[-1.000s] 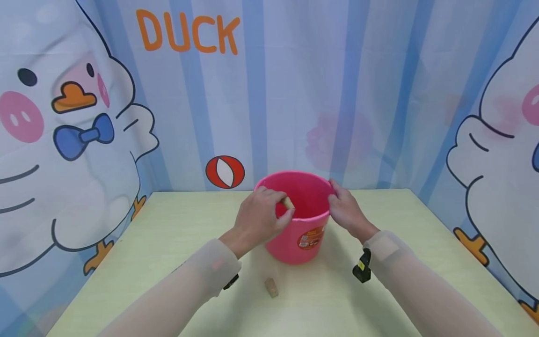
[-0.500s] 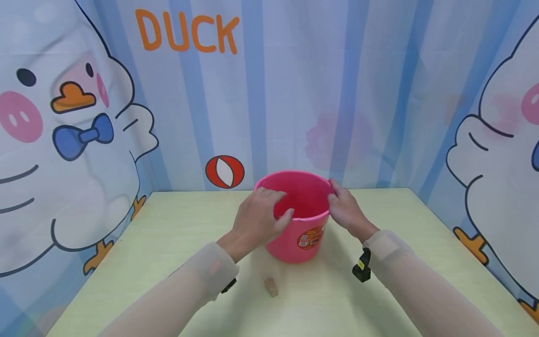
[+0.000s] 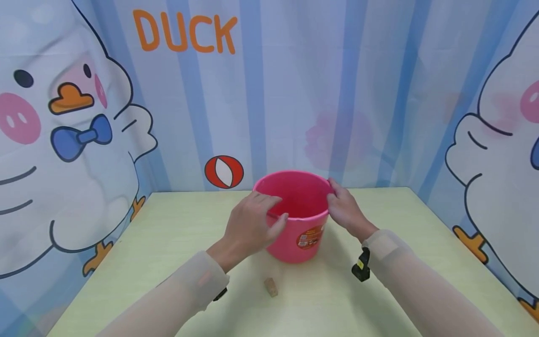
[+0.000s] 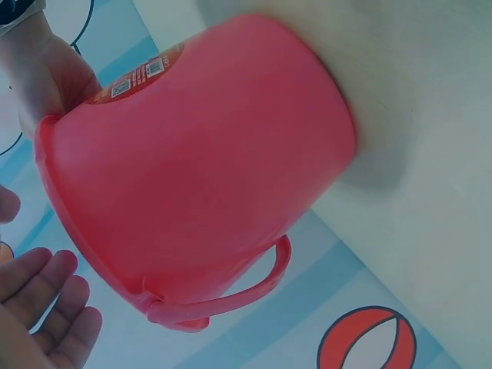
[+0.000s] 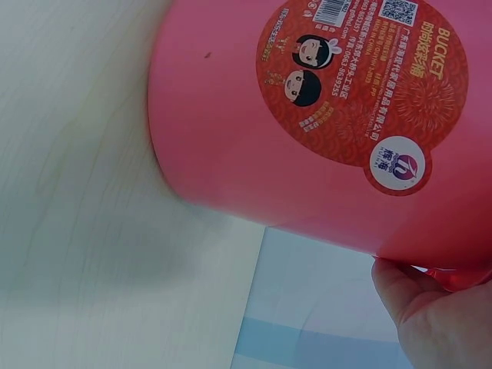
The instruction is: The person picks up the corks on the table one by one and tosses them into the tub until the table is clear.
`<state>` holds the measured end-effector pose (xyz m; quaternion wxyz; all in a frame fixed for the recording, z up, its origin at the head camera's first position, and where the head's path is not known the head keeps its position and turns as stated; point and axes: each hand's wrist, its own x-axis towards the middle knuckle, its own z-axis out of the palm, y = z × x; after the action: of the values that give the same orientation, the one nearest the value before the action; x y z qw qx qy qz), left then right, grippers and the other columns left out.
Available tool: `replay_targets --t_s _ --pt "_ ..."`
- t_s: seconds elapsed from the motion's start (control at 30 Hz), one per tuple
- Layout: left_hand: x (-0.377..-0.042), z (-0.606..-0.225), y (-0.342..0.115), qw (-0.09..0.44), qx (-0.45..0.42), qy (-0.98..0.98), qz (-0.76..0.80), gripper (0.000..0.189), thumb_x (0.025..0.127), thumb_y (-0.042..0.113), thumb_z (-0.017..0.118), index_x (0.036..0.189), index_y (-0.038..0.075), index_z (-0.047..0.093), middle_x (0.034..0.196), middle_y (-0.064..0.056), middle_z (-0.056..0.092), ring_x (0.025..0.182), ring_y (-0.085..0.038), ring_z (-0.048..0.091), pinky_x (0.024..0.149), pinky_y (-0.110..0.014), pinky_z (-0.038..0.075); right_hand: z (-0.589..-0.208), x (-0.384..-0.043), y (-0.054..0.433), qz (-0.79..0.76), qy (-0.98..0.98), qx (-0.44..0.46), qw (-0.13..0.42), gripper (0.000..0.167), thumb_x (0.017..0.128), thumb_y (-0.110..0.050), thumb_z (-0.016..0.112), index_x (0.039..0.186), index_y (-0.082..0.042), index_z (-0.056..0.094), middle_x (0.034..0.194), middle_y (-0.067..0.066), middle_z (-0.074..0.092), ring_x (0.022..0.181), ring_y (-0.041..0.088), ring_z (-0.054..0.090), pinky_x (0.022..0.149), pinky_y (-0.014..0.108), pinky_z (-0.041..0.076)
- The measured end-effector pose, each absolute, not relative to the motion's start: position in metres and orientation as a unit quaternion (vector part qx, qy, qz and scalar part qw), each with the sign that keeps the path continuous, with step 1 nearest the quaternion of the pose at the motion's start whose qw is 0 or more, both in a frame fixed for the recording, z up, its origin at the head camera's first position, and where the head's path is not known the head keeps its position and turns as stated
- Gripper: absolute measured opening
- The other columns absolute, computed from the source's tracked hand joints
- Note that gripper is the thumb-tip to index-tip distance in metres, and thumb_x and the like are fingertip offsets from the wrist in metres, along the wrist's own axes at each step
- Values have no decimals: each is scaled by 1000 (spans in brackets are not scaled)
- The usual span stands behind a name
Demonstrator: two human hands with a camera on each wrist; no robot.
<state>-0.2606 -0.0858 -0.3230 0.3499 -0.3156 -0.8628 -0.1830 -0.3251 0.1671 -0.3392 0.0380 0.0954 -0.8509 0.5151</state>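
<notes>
A pink plastic bucket (image 3: 288,245) stands upright on the table, its mouth tipped slightly toward me in the head view. My right hand (image 3: 347,211) grips its rim on the right, the thumb (image 5: 400,288) against the outer wall in the right wrist view. Over the near left part of the rim hovers my left hand (image 3: 248,227), with thumb and fingers apart and nothing between them. In the left wrist view its fingers (image 4: 65,307) are beside the rim. One small tan cork-like piece (image 3: 271,287) lies on the table before the bucket. The bucket's bottom inside is hidden.
The pale table (image 3: 181,234) ends at a striped curtain (image 3: 286,93) with printed ducks, close behind the bucket. A carrying handle (image 4: 246,298) hangs down the bucket's left side. An orange-red label (image 5: 361,84) sits on the wall facing me.
A tan piece pinched in my left hand a second ago is gone from its fingers, which let go over the bucket. That hand has since drawn back slightly left. My right hand stays put.
</notes>
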Motion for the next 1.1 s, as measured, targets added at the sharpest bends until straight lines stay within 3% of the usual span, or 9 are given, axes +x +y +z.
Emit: replay_targets --t_s 0.6,0.83,1.1 --pt "-246 -336 -95 377 -355 -830 -207 29 84 29 82 107 13 75 100 3 76 95 -15 69 83 -32 59 -339 -324 167 513 -853 92 35 61 109 -16 29 163 -2 5 168 18 21 152 38 28 114 52 36" --pt "-242 -340 -97 357 -363 -834 -210 37 84 31 81 117 15 75 111 3 76 104 -17 69 87 -33 58 -338 -324 167 515 -852 90 36 62 109 -16 30 163 -3 5 168 18 22 151 38 29 113 51 38" --pt "-240 -348 -98 334 -371 -841 -210 37 84 30 83 116 14 76 111 1 76 105 -18 70 87 -35 59 -339 -324 166 516 -852 89 33 62 109 -15 31 164 -3 4 168 18 22 151 39 29 113 52 38"
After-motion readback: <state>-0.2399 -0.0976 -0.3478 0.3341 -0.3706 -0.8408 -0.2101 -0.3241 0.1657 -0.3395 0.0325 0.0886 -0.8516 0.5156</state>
